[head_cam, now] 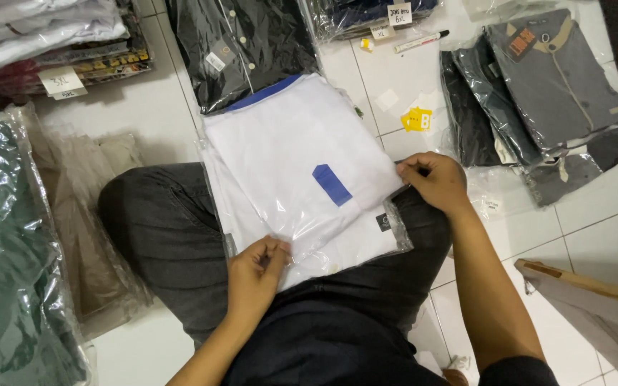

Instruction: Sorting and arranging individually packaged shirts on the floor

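Pointing collar away, white shirt point(287, 154) lies lengthwise, tilted left.

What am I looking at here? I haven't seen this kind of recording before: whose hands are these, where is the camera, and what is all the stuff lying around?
There is no machine here. One camera, worn on a person's head, looks down at their own two bare hands. The person sits on a white tiled floor in dark trousers.

On their lap lies a folded white shirt with a blue collar and a blue patch, in a clear plastic bag. The left hand pinches the bag's near edge; the right hand grips its right corner.

Around them lie more bagged clothes: a black shirt just beyond the white one, grey shirts on the right, a green one and a beige one on the left. A marker and a yellow tag lie on the tiles.
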